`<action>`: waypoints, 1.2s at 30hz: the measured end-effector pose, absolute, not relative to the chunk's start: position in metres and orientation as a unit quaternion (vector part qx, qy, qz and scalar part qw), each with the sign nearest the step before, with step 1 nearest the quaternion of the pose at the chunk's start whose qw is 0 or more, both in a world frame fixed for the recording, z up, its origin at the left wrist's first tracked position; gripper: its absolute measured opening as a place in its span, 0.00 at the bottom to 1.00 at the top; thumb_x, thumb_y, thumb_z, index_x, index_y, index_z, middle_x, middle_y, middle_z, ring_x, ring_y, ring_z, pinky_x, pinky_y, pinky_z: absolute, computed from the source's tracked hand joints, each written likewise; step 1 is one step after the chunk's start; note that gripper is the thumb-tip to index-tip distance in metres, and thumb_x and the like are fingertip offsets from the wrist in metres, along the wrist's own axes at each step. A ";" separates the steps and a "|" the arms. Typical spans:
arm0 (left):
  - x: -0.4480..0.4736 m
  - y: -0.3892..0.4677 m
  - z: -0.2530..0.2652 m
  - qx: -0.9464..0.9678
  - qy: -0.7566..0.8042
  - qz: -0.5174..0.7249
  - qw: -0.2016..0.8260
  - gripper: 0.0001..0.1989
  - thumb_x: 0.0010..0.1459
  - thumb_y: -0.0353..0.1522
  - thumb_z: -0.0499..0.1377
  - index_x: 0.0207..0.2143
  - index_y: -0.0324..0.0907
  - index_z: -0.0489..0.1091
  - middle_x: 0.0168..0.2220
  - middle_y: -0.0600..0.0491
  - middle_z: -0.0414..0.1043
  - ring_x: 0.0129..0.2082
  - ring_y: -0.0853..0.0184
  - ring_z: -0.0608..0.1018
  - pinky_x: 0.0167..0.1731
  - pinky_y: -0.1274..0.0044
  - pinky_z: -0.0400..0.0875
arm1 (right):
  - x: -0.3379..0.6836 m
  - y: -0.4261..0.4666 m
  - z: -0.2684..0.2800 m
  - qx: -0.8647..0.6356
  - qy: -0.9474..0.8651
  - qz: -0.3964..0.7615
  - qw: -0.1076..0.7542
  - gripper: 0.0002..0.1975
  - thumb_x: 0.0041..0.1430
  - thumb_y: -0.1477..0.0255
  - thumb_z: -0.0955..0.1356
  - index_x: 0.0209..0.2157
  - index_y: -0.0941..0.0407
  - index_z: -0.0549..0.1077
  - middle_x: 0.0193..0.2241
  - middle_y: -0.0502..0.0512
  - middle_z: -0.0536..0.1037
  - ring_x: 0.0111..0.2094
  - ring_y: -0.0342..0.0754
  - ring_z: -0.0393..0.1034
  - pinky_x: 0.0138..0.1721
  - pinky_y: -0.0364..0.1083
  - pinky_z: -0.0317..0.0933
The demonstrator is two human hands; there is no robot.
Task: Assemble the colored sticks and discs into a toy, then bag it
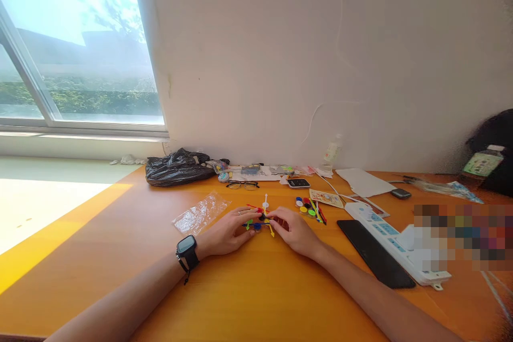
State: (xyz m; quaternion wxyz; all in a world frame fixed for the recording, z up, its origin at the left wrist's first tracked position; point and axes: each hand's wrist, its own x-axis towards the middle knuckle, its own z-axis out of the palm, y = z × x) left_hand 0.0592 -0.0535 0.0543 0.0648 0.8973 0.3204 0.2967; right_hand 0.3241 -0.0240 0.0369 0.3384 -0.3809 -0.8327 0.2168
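Several coloured plastic arrows and small discs lie together on the table between my hands, including a white arrow [266,199], a yellow arrow [272,233], a green arrow [248,223] and a blue disc [257,227]. My left hand [230,231] rests at their left side, fingers stretched out and thumb apart. Its index fingertip touches near a small black disc [262,217] at the middle, and its thumb is beside the blue disc. From the right, my right hand [295,231] pinches a small black piece there with thumb and index finger, which partly hide it.
To the right lie loose discs [306,207], a bundle of coloured sticks [319,212], a printed card [326,198], a black phone [374,253] and a power strip [396,243]. A clear plastic bag [201,212] lies left; glasses [242,185] and a black bag [179,168] sit behind.
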 end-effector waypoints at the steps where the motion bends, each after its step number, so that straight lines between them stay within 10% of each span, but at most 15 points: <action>1: 0.058 -0.054 0.055 0.894 0.331 0.296 0.061 0.22 0.72 0.42 0.55 0.66 0.55 0.66 0.60 0.47 0.75 0.59 0.55 0.77 0.58 0.63 0.73 | 0.324 -0.023 0.037 -0.379 -0.834 0.212 0.340 0.12 0.71 0.64 0.66 0.44 0.53 0.80 0.37 0.56 0.79 0.34 0.50 0.71 0.38 0.48 0.64; 14: 0.016 -0.035 0.052 0.692 0.707 0.131 -0.071 0.49 0.62 0.58 0.56 0.73 0.37 0.51 0.58 0.26 0.69 0.59 0.32 0.70 0.53 0.44 0.62 | 0.328 -0.019 0.036 -0.408 -0.821 0.208 0.339 0.11 0.71 0.66 0.64 0.38 0.54 0.77 0.36 0.55 0.77 0.35 0.51 0.70 0.38 0.49 0.63; 36: 0.035 -0.041 0.066 0.757 0.509 0.405 -0.067 0.34 0.66 0.48 0.60 0.68 0.47 0.54 0.54 0.43 0.71 0.51 0.52 0.75 0.53 0.60 0.70 | 0.327 -0.011 0.040 -0.390 -0.610 0.478 0.496 0.23 0.49 0.55 0.79 0.36 0.56 0.72 0.33 0.52 0.77 0.31 0.48 0.77 0.37 0.50 0.75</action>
